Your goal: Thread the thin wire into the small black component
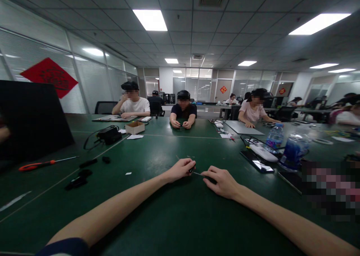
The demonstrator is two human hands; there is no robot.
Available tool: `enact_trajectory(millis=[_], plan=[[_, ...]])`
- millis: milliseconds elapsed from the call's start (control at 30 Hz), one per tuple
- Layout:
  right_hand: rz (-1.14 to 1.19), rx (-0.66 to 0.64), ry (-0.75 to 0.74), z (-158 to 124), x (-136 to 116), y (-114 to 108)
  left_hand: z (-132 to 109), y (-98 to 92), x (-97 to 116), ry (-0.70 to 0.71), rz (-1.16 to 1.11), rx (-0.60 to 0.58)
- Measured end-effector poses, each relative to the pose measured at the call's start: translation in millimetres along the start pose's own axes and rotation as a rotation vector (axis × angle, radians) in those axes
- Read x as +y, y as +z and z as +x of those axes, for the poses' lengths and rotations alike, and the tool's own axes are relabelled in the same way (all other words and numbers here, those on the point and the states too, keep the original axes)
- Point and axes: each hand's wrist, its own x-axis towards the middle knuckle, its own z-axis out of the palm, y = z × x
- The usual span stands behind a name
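1. Item under inspection: a thin metal shaft (198, 173) spans the narrow gap between the hands, just above the green tabletop (180, 226). Whether it joins the dark items at either end cannot be determined.
2. Left hand (180, 169): closed in a pinch on a small dark piece (191, 169) at the shaft's left end.
3. Right hand (221, 181): fingers (213, 174) curled and closed over a dark object (210, 180) at the shaft's right end. The exact grip is partly hidden.
4. Working room: the hands sit close together, nearly touching. Bare tabletop lies at 6 o'clock, with ample room for movement. A small white scrap (128, 173) lies well apart at 9 o'clock.
5. At 9 o'clock, farther out: loose black parts (84, 177) and a red-handled screwdriver (36, 166) near the table's left side.
6. At 2 to 3 o'clock: a phone (257, 162), a white device (263, 153), a water bottle (275, 138) and a blue-filled bottle (294, 151) limit room on that side. A blurred area (329, 188) at the right edge cannot be read.
7. At 10 to 11 o'clock: a cardboard box (135, 127) and a black pouch (109, 135) stand near the co-workers (184, 110) seated across the table.
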Motion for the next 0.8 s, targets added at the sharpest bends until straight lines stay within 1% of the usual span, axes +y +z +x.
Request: enact_trajectory(millis=[233, 433, 567, 800], plan=[[-0.004, 0.006, 0.014, -0.6, -0.7, -0.7, 1.0, 0.1, -2.0, -0.026, -0.029, 0.022], [-0.017, 0.041, 0.048, -0.8, -0.9, 0.9, 1.2, -1.8, -3.4, -0.003, -0.058, -0.011], [-0.021, 0.059, 0.071, -1.0, 0.9, 3.4, 1.3, -1.1, -3.5, -0.017, -0.057, 0.019], [-0.020, 0.020, 0.098, -0.4, 1.7, 3.4, 1.9, -1.2, -5.1, -0.004, -0.071, 0.023]])
